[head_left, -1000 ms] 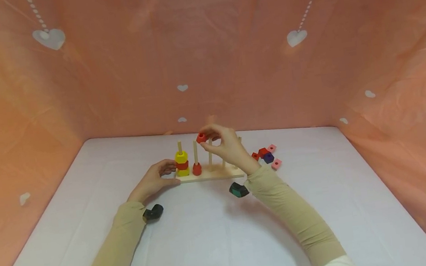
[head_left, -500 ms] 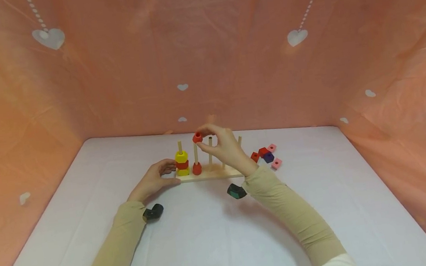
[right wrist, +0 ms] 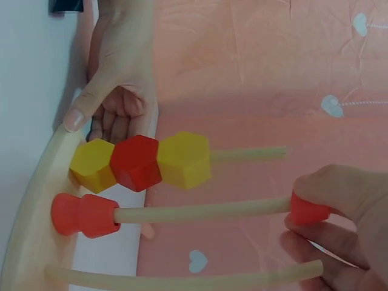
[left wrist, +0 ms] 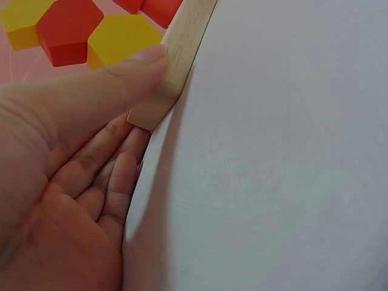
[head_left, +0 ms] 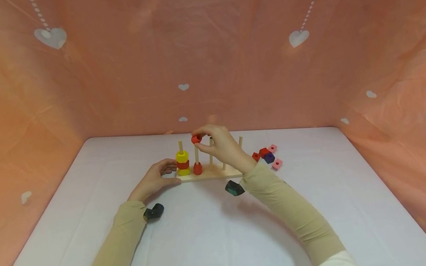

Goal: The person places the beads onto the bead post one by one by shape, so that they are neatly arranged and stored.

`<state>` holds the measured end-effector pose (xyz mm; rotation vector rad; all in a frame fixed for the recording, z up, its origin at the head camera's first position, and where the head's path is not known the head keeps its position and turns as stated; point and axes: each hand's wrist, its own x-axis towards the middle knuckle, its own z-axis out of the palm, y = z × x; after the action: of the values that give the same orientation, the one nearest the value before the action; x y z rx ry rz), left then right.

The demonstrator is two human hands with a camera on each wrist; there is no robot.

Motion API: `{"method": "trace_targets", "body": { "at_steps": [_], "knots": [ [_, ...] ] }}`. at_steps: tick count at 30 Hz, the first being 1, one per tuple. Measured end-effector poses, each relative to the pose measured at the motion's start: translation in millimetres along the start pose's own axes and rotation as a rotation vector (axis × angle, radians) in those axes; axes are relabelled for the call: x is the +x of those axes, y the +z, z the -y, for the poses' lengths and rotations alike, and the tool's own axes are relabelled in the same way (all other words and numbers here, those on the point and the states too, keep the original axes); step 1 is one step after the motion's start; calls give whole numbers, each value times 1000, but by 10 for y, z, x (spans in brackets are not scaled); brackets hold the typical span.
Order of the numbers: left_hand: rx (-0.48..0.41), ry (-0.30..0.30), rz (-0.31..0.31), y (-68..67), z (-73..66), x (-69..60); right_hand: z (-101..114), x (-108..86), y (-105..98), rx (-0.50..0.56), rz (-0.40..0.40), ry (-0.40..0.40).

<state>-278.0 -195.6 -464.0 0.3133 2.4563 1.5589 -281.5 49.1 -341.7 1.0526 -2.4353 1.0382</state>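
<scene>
The wooden peg base (head_left: 212,175) has upright pegs. My left hand (head_left: 151,182) grips its left end, the thumb (left wrist: 145,57) lying on the wood (left wrist: 188,42) and the fingers beyond it. A yellow, red and yellow bead stack (right wrist: 137,163) fills the lower part of the leftmost peg. Low on the second peg sit two red beads (right wrist: 85,215). My right hand (head_left: 224,147) pinches another red bead (head_left: 196,139) between thumb and fingers; in the right wrist view this bead (right wrist: 308,212) is at the tip of that second peg.
Right of the base lie several loose beads: red (head_left: 264,152), purple (head_left: 269,158) and pink (head_left: 277,164). The pegs farther right (head_left: 211,153) carry no beads where visible, and my right hand partly covers them. An orange cloth with hearts (head_left: 196,64) hangs behind the white table (head_left: 195,250).
My right hand has moved a little left with the red bead, from between two pegs to the top of the second peg, and the bead has tilted. The left hand has stayed in place.
</scene>
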Motion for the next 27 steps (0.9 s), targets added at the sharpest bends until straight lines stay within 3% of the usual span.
{"method": "trace_targets", "body": {
  "at_steps": [7, 13, 20, 25, 27],
  "knots": [
    [12, -1, -5, 3, 2, -1, 24, 19, -6, 92, 3, 67],
    [11, 3, -6, 8, 6, 5, 10, 7, 48, 112, -32, 75],
    [10, 9, -5, -1, 5, 3, -74, -73, 234, 206, -173, 125],
    [16, 10, -10, 9, -11, -4, -135, -167, 400, 338, -274, 162],
    [16, 9, -11, 13, -15, -6, -78, -214, 428, 402, -285, 215]
  ]
}}
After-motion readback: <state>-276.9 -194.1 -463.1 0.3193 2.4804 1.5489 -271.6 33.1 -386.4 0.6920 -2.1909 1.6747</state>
